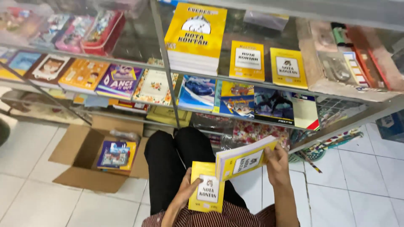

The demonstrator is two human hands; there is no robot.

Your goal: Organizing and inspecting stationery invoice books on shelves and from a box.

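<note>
Left hand [185, 194] grip holds one small yellow receipt pad [207, 193]; right hand [275, 162] grip clamps a yellow pad stack [245, 159] just above-right. Same pads already on glass shelf [269, 82]; both handfuls unshelved.

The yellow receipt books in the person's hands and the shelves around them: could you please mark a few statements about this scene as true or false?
1. The left hand holds a single yellow booklet. True.
2. The right hand holds a red pencil case. False: it holds a stack of yellow booklets, tilted, with the page edges showing.
3. An open cardboard box sits on the tiled floor with colourful books inside. True.
4. The glass shelf in front holds no yellow booklets. False: a tall yellow pile and two smaller yellow pads stand on it.
5. Both hands are empty. False: each grips booklets.
</note>
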